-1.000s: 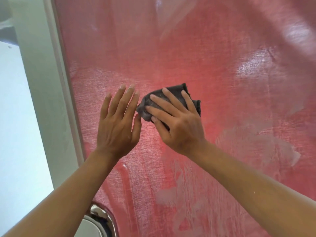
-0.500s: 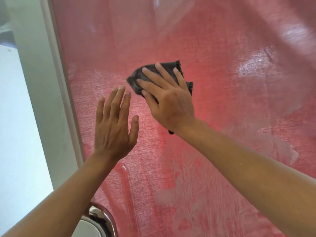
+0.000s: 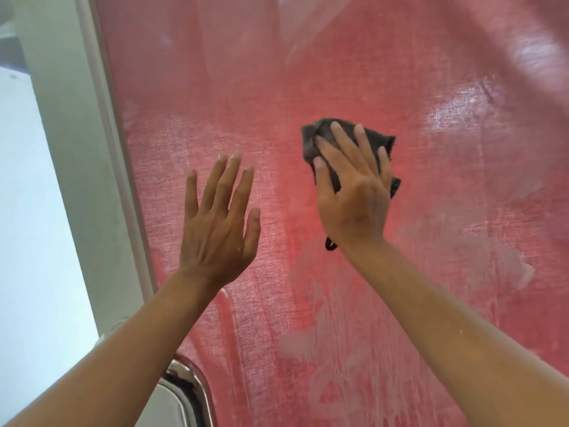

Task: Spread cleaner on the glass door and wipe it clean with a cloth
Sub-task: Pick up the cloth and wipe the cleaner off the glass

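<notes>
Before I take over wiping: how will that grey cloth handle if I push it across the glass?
Probably floppy: the cloth bunches in folds under the right hand, and a loop dangles below. Likely light. It may slide easily, since the glass looks smeared with cleaner.

The glass door (image 3: 385,72) is smooth and glossy, catching bright reflections at the upper right, with whitish, streaky cleaner film (image 3: 338,349) dulling its lower part. Behind the glass hangs a red woven fabric (image 3: 231,124) with a coarse, matt, linen-like weave. The cloth (image 3: 320,134) is dark grey, soft and matt, perhaps microfibre. The door frame (image 3: 101,124) looks smooth, pale and matt. At the bottom edge, a curved handle (image 3: 197,383) shines like polished metal.
</notes>
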Demonstrator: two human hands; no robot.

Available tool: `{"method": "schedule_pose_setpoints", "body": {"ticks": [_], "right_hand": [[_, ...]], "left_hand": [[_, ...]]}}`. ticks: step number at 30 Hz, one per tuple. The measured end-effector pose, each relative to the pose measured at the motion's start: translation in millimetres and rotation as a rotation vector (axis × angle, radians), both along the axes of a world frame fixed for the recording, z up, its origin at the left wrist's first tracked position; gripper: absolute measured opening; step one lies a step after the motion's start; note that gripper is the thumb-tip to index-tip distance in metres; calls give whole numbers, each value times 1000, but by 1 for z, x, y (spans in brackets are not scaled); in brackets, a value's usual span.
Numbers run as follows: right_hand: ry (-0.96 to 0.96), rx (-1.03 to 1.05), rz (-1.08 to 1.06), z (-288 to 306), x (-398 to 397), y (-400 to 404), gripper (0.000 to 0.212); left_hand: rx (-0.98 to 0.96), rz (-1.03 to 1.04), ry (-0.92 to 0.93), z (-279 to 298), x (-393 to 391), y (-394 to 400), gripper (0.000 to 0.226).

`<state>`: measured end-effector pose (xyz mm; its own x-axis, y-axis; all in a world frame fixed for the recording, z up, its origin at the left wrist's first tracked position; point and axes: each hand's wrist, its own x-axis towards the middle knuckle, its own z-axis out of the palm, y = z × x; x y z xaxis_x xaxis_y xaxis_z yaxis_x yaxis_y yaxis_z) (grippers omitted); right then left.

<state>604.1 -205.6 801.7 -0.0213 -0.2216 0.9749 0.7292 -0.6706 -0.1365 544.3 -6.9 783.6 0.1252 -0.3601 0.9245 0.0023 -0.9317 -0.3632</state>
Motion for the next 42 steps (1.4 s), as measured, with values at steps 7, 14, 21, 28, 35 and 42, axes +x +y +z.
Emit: {"method": "schedule_pose_setpoints", "body": {"ticks": [7, 14, 21, 28, 35, 42], "right_hand": [[-122, -347, -21, -61, 0, -23, 28], [76, 230, 76, -57, 8, -29, 30], [-155, -411, -18, -101, 6, -35, 24], [16, 12, 15, -85, 5, -25, 29], [-102, -269, -33, -100, 6, -34, 26], [-112, -333, 56, -117, -4, -8, 25]], "left_hand": [[116, -56, 34, -4, 6, -16, 57], [228, -41, 80, -11, 11, -12, 57], [209, -56, 83, -12, 11, -14, 56], [174, -53, 81, -14, 9, -17, 55], [171, -46, 76, -22, 10, -20, 56], [198, -40, 105, -20, 7, -12, 55]]}}
